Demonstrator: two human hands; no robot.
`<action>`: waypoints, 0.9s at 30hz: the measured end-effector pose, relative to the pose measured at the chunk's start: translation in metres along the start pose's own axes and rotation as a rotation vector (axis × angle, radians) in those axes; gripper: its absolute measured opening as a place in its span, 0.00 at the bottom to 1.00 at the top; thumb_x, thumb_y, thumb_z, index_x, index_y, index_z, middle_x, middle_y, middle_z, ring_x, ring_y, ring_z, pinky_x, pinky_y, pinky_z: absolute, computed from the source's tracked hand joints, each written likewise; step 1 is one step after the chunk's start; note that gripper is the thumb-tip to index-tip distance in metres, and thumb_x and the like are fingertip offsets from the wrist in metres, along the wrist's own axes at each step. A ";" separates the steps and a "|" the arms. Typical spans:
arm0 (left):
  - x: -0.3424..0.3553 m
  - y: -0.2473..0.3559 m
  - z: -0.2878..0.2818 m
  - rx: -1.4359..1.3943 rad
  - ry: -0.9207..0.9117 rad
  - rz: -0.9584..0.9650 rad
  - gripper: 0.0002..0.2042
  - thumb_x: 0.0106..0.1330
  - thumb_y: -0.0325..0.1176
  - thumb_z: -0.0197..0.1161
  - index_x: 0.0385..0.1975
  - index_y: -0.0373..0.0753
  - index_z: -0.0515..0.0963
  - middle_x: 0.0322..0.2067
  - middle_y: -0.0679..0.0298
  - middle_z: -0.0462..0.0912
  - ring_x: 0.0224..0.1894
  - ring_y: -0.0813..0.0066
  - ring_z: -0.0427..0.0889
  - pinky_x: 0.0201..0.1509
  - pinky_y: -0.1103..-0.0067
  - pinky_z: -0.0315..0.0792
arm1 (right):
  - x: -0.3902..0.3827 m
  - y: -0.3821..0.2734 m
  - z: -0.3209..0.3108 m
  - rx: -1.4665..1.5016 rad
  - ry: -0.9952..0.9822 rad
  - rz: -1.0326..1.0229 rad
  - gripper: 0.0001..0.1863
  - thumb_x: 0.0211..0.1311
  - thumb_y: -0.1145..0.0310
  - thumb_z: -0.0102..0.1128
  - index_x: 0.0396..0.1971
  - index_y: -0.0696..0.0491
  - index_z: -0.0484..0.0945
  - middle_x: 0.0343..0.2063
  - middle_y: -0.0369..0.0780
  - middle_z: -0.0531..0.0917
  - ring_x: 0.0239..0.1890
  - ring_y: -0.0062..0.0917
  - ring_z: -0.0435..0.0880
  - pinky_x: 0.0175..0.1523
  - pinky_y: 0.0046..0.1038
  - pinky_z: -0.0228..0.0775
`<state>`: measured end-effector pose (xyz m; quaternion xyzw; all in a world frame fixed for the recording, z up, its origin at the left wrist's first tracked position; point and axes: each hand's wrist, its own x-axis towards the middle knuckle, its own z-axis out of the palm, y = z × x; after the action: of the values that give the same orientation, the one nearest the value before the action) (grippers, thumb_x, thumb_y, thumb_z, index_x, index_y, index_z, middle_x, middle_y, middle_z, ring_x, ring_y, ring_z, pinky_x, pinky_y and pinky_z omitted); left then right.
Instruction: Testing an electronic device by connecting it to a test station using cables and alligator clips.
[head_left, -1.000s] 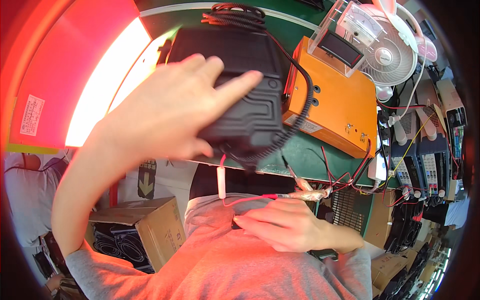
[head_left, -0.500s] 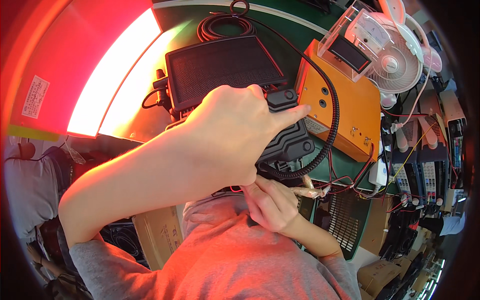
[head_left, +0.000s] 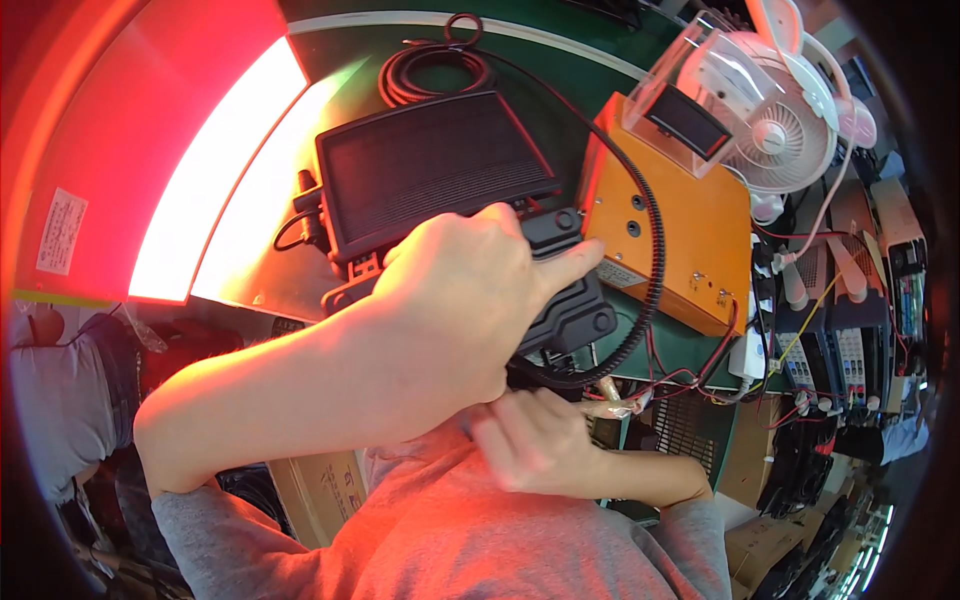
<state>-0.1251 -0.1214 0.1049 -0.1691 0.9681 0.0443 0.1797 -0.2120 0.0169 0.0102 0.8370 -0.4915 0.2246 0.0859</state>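
Left grip (head_left: 465, 285), partly spread, palm down, lies across the black device (head_left: 430, 170) at the desk's (head_left: 560, 65) near edge, though whether it clasps it I cannot tell; right grip (head_left: 540, 440) curls just nearer, any contents hidden. White labels on the orange box (head_left: 670, 225) at right and red-lit panel (head_left: 140, 140) at left are too small to read. Both elbows bend outward.

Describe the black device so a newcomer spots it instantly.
On the green bench, find the orange box. Just left of it, partly covered by the left hand, sits the black device. Unlike the coiled cable beyond it, it has a broad, flat panel.
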 end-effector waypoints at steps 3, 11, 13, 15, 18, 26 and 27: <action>0.001 0.000 0.001 -0.095 0.108 0.017 0.46 0.39 0.37 0.69 0.64 0.55 0.55 0.30 0.46 0.72 0.24 0.59 0.77 0.27 0.73 0.72 | 0.004 -0.010 0.009 -0.242 0.056 -0.025 0.14 0.30 0.72 0.54 0.24 0.60 0.75 0.21 0.42 0.75 0.18 0.22 0.71 0.24 0.21 0.63; -0.002 0.001 0.004 -0.127 0.103 -0.079 0.48 0.38 0.39 0.72 0.65 0.59 0.53 0.30 0.48 0.71 0.24 0.56 0.76 0.30 0.70 0.72 | -0.035 0.069 -0.080 0.346 0.052 0.328 0.08 0.46 0.75 0.61 0.29 0.56 0.79 0.34 0.40 0.80 0.36 0.30 0.81 0.41 0.28 0.73; -0.003 0.002 0.001 -0.151 0.126 -0.056 0.48 0.38 0.39 0.73 0.64 0.59 0.54 0.30 0.48 0.71 0.24 0.57 0.76 0.30 0.69 0.72 | -0.048 0.092 -0.107 0.181 0.198 0.556 0.11 0.48 0.75 0.61 0.34 0.59 0.79 0.39 0.43 0.80 0.46 0.33 0.77 0.50 0.29 0.68; -0.003 0.002 0.000 -0.165 0.128 -0.046 0.48 0.37 0.39 0.73 0.64 0.59 0.54 0.31 0.49 0.71 0.24 0.57 0.76 0.30 0.69 0.72 | -0.071 0.131 -0.114 0.448 0.195 0.749 0.16 0.53 0.73 0.60 0.44 0.59 0.77 0.50 0.44 0.75 0.54 0.30 0.72 0.55 0.27 0.64; -0.006 -0.001 0.005 -0.180 0.180 -0.047 0.48 0.36 0.38 0.73 0.64 0.59 0.55 0.33 0.50 0.70 0.24 0.57 0.75 0.30 0.70 0.71 | -0.083 0.154 -0.106 0.672 0.199 0.817 0.20 0.56 0.73 0.58 0.49 0.60 0.73 0.56 0.44 0.69 0.59 0.29 0.67 0.60 0.27 0.59; -0.021 0.016 0.033 -0.181 0.380 -0.200 0.44 0.40 0.36 0.71 0.63 0.56 0.58 0.44 0.50 0.65 0.38 0.59 0.70 0.41 0.69 0.68 | -0.080 0.162 -0.100 0.896 0.182 0.734 0.22 0.58 0.83 0.43 0.55 0.63 0.66 0.57 0.45 0.68 0.62 0.29 0.64 0.65 0.28 0.53; -0.021 0.015 0.036 -0.187 0.429 -0.189 0.44 0.42 0.37 0.70 0.64 0.58 0.57 0.43 0.51 0.65 0.37 0.62 0.68 0.40 0.70 0.66 | -0.080 0.162 -0.100 0.953 0.215 0.743 0.22 0.59 0.84 0.41 0.55 0.63 0.66 0.57 0.45 0.69 0.61 0.29 0.65 0.65 0.28 0.53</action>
<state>-0.0998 -0.0954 0.0791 -0.2803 0.9556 0.0800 -0.0429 -0.4140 0.0343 0.0495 0.5286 -0.5846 0.5179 -0.3327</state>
